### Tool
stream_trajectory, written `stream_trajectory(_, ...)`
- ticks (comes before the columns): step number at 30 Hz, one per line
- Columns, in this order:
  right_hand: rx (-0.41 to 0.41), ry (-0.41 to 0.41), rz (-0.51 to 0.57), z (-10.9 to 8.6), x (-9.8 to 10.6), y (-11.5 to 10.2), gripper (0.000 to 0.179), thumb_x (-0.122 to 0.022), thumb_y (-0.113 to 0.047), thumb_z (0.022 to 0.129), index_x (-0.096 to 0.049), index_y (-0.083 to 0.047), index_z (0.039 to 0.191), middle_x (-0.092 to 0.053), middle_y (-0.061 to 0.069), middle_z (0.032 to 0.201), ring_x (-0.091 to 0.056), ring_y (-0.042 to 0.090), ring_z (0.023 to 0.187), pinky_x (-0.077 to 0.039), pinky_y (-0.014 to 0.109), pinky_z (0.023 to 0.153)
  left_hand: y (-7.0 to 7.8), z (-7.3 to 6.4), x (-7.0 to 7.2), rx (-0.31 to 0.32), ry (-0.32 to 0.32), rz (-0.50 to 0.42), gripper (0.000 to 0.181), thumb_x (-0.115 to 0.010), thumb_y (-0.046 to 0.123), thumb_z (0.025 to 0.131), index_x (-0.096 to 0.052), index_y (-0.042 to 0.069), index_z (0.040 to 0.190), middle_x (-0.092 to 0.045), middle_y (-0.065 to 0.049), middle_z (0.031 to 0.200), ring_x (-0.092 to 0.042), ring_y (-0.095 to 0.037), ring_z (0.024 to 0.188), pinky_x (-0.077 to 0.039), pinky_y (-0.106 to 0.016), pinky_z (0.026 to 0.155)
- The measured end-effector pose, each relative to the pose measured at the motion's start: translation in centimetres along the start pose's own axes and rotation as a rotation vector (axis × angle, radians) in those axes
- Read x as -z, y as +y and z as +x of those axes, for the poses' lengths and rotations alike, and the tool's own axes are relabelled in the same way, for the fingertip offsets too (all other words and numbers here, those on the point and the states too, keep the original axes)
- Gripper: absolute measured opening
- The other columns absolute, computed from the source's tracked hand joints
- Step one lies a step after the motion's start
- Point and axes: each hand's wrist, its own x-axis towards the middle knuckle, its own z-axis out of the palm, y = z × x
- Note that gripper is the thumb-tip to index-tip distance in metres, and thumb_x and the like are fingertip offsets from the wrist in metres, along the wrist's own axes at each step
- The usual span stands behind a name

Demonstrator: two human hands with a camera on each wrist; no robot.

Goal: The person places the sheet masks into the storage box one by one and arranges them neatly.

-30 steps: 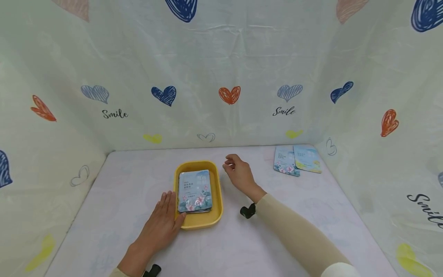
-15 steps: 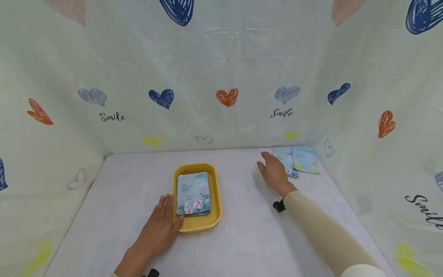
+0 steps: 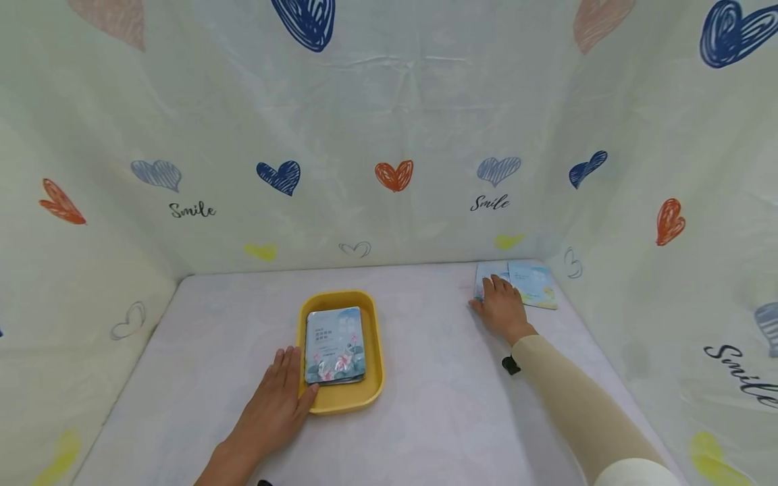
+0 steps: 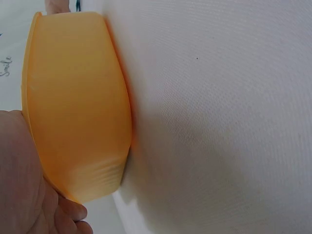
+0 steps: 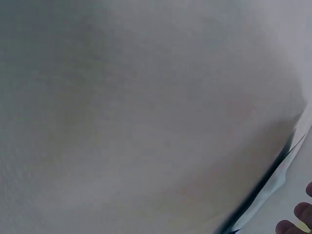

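Observation:
My left hand (image 3: 270, 405) lies with straight fingers along the left side of a yellow tray (image 3: 378, 351). In the left wrist view that hand (image 4: 22, 170) touches the rim of the tray (image 4: 78, 97). Flat light-blue sachets (image 3: 334, 345) with pink flowers are stacked inside it. At the back right, my right hand (image 3: 503, 310) reaches over a blue sachet (image 3: 486, 270), its fingers spread and partly covering it. The right wrist view catches a sachet's edge (image 5: 268, 187) close to my fingertips (image 5: 303, 212).
Another light-blue sachet (image 3: 531, 283) with a yellow lower part overlaps the one under my right hand. White cloth (image 3: 425, 405) covers the table. Heart-printed sheeting (image 3: 419, 121) stands along the back and both sides.
My right hand has moved right, from beside the tray to over the sachets at the back right. The left hand keeps its place at the tray.

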Motion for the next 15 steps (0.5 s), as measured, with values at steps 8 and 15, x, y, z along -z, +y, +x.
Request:
stream_trajectory(8,-0.063,-0.225,-0.004,-0.4,-1.1,0.5,0.083,-0.04,-0.058,0.11,-0.023,0.002,0.166,-0.018,0.03,0.172,-0.015,0.057,0.157,-0.01,0.081,0.121,-0.3,-0.3,-0.1,-0.024,0.038,0.001,0.083,-0.054,0.039,0.11,-0.015,-0.012,0.163,-0.024,-0.034,0.169,-0.017,-0.05,0.16,-0.026,-0.063,0.127)
stream_trajectory(15,-0.023,-0.273,-0.03,-0.9,-1.8,0.0,0.086,-0.037,-0.061,0.11,-0.024,0.003,0.165,-0.02,0.03,0.172,-0.016,0.055,0.158,-0.011,0.079,0.122,-0.2,-0.2,-0.2,-0.031,0.044,-0.006,0.085,-0.055,0.041,0.11,-0.016,-0.011,0.164,-0.024,-0.034,0.169,-0.017,-0.05,0.159,-0.027,-0.064,0.126)
